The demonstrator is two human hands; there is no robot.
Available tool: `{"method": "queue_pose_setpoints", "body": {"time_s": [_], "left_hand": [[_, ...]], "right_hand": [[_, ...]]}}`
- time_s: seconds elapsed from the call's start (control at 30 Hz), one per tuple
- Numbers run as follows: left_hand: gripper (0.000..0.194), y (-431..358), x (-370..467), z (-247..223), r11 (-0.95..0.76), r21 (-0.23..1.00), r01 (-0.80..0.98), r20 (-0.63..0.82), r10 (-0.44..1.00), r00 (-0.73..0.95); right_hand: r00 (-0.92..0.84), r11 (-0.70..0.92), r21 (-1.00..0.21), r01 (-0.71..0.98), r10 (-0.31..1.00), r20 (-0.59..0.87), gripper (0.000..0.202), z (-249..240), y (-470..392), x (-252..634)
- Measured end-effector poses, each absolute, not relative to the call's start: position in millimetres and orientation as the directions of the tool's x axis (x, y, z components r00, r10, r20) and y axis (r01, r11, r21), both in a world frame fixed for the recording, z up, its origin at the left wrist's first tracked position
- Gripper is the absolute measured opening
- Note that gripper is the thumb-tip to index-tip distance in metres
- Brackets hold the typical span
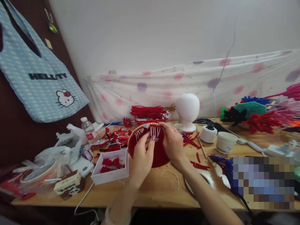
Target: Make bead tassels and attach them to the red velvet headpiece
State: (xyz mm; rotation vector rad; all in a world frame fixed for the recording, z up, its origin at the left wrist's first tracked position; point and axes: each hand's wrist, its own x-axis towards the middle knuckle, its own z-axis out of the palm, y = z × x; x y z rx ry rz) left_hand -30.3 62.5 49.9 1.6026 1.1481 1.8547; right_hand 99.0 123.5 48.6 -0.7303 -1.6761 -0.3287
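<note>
A round, dark red piece [160, 156] with a beaded gold rim is held up over the middle of the wooden table. Short strings of pale beads [155, 131] hang from its upper rim. My right hand [172, 142] grips the piece at its upper right edge, thumb and fingers closed on the rim. My left hand [143, 153] is in front of the red surface, its thumb and fingertips pinched together at the bead strings. What lies between those fingertips is too small to make out.
Left on the table [150, 195] are a white box [110, 179] with red pieces, a bottle [88, 129] and plastic bags. Behind stands a white foam head [187, 109]. A jar [208, 134], a cup [226, 142] and colourful flowers [262, 120] are at right.
</note>
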Motion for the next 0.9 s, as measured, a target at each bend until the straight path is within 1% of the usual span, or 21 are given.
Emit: {"method": "queue_pose_setpoints", "body": {"time_s": [0.07,0.13,0.23,0.4,0.57,0.77,0.9], "left_hand": [[0.020,72.6,-23.8,47.0,-0.507,0.857,0.090,0.511,0.817,-0.266],[0.018,80.5,-20.9,46.1,-0.474,0.880,-0.004,0.451,0.840,-0.302],[0.017,85.9,-19.9,45.0,-0.455,0.884,-0.107,0.397,0.852,-0.340],[0.014,91.4,-17.0,38.3,-0.448,0.872,-0.197,0.351,0.852,-0.388],[0.012,101.5,-14.5,27.8,-0.449,0.859,-0.247,0.328,0.851,-0.410],[0.010,106.7,-18.1,12.6,-0.455,0.859,-0.236,0.328,0.841,-0.431],[0.010,105.3,-20.8,9.1,-0.454,0.862,-0.224,0.334,0.842,-0.423]], "right_hand": [[-0.102,0.764,-0.189,0.617,0.316,0.943,0.046,41.9,120.5,95.1],[-0.119,0.764,-0.201,0.613,0.341,0.933,0.045,36.3,118.5,92.7],[-0.134,0.760,-0.215,0.613,0.368,0.920,0.045,30.3,117.4,91.4],[-0.137,0.751,-0.241,0.615,0.402,0.906,0.040,24.6,121.4,91.4],[-0.192,0.761,-0.268,0.591,0.455,0.869,0.040,21.0,126.1,94.0],[-0.307,0.789,-0.296,0.539,0.511,0.803,0.044,20.5,125.5,98.6],[-0.335,0.799,-0.327,0.505,0.530,0.779,0.041,22.8,124.1,100.6]]}}
